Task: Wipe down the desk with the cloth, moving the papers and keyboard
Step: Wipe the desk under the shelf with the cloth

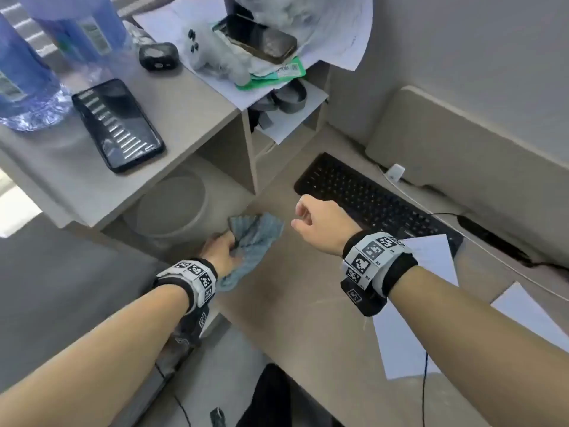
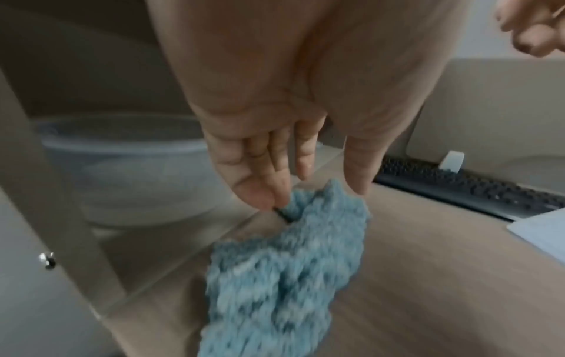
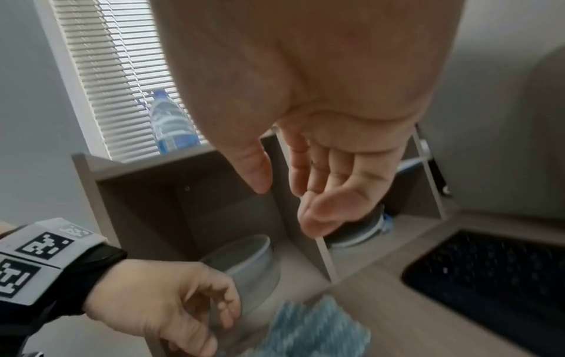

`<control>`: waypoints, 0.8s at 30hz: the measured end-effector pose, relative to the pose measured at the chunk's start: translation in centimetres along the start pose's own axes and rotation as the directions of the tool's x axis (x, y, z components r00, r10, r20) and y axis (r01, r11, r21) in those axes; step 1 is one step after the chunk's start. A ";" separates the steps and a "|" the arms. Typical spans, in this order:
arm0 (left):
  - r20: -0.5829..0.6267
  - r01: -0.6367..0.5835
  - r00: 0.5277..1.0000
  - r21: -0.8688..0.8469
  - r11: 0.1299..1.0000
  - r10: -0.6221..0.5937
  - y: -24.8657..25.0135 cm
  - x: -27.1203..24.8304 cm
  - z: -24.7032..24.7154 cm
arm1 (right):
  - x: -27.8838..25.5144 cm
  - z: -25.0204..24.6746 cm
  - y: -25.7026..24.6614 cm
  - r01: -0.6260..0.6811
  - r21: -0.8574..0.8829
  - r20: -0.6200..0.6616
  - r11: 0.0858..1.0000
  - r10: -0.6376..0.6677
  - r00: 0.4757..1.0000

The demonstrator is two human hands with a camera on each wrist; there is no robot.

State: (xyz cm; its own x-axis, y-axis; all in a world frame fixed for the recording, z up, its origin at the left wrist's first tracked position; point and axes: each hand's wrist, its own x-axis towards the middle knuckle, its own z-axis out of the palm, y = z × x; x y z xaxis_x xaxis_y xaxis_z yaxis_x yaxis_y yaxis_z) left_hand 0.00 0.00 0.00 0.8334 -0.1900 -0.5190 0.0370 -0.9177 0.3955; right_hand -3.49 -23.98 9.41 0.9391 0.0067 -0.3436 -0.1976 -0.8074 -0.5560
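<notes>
A fluffy blue cloth (image 1: 258, 238) (image 2: 290, 277) (image 3: 318, 328) lies at the left edge of the beige desk (image 1: 308, 303), just in front of the shelf unit. My left hand (image 1: 229, 241) (image 2: 312, 193) pinches its near edge between fingertips and thumb. To the right, my right hand (image 1: 300, 215) (image 3: 284, 205) hovers with loosely curled fingers and holds nothing, close to the left end of the black keyboard (image 1: 369, 201) (image 3: 495, 277). One white paper (image 1: 434, 260) overlaps the keyboard's right end. Another sheet (image 1: 400, 343) lies partly under my right forearm, and a third paper (image 1: 529, 309) sits further right.
A shelf unit on the left carries a phone (image 1: 120, 124), water bottles (image 1: 27, 81) and clutter. A clear round container (image 1: 172, 208) sits in its lower cubby, right behind the cloth. A beige panel (image 1: 462, 143) and cables (image 1: 492, 251) run behind the keyboard.
</notes>
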 end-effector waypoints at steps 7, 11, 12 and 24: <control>0.028 -0.050 0.998 0.058 0.997 0.049 -2.9 1.9 4.3 | 4.3 7.6 1.4 -0.002 -0.056 0.175 0.998 0.012 0.984; 0.091 -0.069 0.991 -0.258 0.964 0.096 -2.4 1.3 3.8 | 4.8 9.4 1.5 0.050 -0.065 0.238 0.997 -0.033 0.971; 0.093 -0.081 0.988 -0.349 0.934 0.120 -2.3 1.3 3.6 | 4.8 9.5 1.5 0.060 -0.060 0.256 0.996 -0.042 0.966; 0.031 0.104 0.994 -0.620 0.777 -0.108 -4.9 -1.9 5.2 | 6.0 10.6 1.0 0.037 -0.048 0.021 0.998 -0.036 0.999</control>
State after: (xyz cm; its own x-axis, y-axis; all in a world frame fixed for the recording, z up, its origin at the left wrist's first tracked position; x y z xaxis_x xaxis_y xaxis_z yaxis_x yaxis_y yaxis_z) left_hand -4.62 3.08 -4.87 0.8071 -0.1005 -0.5818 0.4574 -0.5168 0.7237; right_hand -1.02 -18.48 -1.29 0.9397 0.0484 -0.3387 -0.1486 -0.8340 -0.5314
